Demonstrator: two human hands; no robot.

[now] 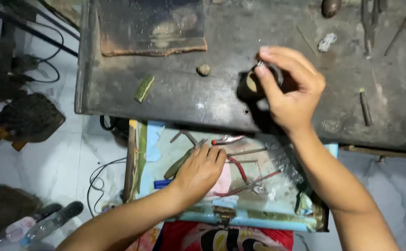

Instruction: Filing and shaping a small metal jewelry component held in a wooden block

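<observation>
My right hand (291,90) is raised over the dark worn workbench (175,93), its fingers pinching a small shiny piece on top of a round dark block (251,86). My left hand (198,172) rests palm down inside an open light-blue drawer (258,223) below the bench edge. Its fingers lie on or near a green-handled tool (179,162). Red-handled pliers (233,139) and thin metal rods (249,151) lie beside that hand. Whether the left hand grips anything is hidden under the palm.
On the bench lie a green stick (144,88), a small round pebble-like lump (203,69), a brown leather pad (151,28), a crumpled foil bit (327,42) and hand tools (370,23) at the far right. Plastic bottles (35,225) and cables (100,181) lie on the white floor at left.
</observation>
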